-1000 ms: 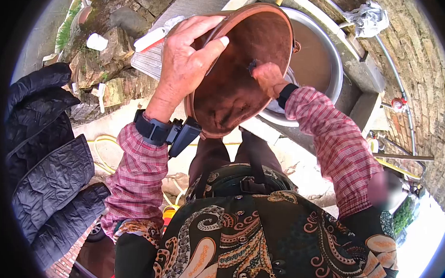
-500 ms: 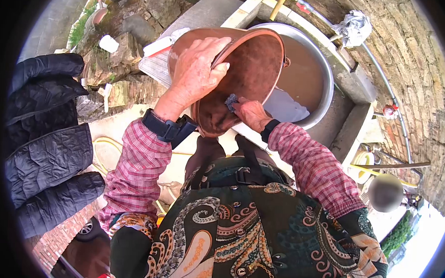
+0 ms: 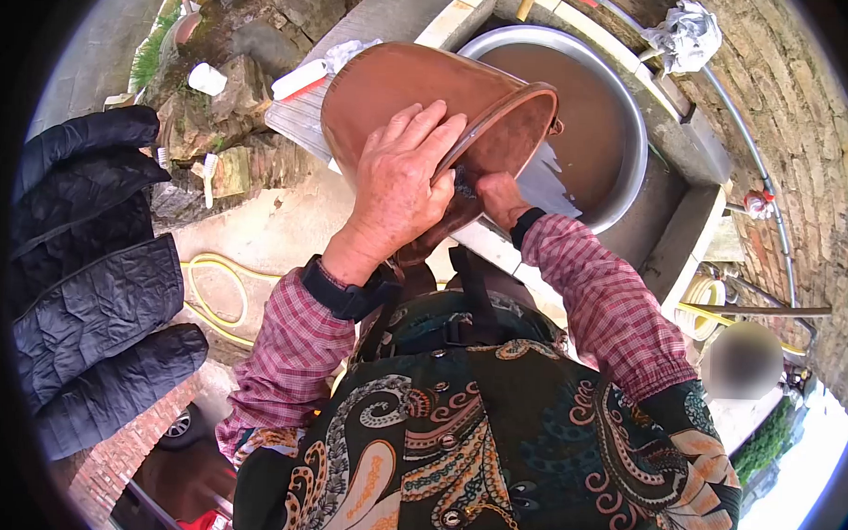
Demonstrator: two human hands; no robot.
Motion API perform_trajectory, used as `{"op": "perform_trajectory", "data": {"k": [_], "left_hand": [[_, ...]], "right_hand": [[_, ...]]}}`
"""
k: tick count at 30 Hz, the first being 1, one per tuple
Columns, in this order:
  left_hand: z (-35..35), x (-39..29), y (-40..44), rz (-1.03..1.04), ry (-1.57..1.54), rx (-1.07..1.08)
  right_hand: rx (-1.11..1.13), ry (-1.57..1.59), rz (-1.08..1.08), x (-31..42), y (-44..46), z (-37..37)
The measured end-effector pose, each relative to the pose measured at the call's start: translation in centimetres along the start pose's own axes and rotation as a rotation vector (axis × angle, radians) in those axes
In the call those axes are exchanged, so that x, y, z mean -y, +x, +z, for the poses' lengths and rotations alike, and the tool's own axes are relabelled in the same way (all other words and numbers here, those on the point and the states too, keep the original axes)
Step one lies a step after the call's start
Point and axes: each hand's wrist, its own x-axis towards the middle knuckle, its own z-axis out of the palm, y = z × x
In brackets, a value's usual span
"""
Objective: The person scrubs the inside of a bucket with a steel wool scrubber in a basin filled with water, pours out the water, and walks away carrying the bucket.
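Observation:
A reddish-brown bucket (image 3: 393, 86) is tipped on its side, its mouth turned to the right over the edge of a wide metal basin (image 3: 639, 151). My left hand (image 3: 394, 185) holds the bucket from outside, fingers along its wall and thumb at the rim. At the lower part of the mouth, my right hand (image 3: 503, 200) is closed, its fingertips partly hidden inside. A grey scouring pad (image 3: 464, 180) shows beside those fingers against the inner wall. Brown water (image 3: 579, 107) stands in the basin, with a pale sheet-like patch at its near side.
The basin sits in a concrete trough (image 3: 677, 227) by a brick wall with a pipe (image 3: 728, 117). On the ribbed slab at left lies a red-and-white item (image 3: 300, 79). A dark padded jacket (image 3: 96, 282) hangs left; a yellow hose (image 3: 218, 328) coils on the ground.
The bucket has turned, so more of its outer wall and less of its inside shows. My left hand has shifted down and right; my right hand has moved slightly right.

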Motion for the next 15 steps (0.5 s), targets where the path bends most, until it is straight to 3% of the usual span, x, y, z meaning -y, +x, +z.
{"op": "perform_trajectory", "data": {"k": [3,4,8,10,11,12,14,15], "left_hand": [[0.4,0.2,0.1,-0.002,-0.006,-0.017],[0.6,0.2,0.1,-0.001,-0.009,-0.022],[0.7,0.0,0.0,-0.014,-0.013,-0.023],[0.8,-0.1,0.2,-0.015,-0.016,-0.023],[0.8,-0.1,0.2,-0.011,-0.019,-0.024],[0.8,-0.1,0.2,-0.009,-0.022,-0.027],[0.9,0.1,0.2,0.002,-0.024,-0.038],[0.9,-0.1,0.2,0.005,-0.028,-0.028]], "right_hand": [[-0.063,-0.111,0.128,-3.7,0.9,1.7],[-0.022,-0.041,0.184,-1.9,0.7,-0.1],[-0.242,0.31,0.162,1.2,1.7,4.9],[0.0,0.399,0.177,3.4,2.5,5.7],[-0.263,0.562,0.06,5.4,2.4,6.2],[-0.455,0.391,-0.041,8.0,2.4,5.2],[-0.614,0.363,-0.119,9.2,2.2,4.6],[-0.588,0.514,-0.093,8.8,2.1,4.7]]}}
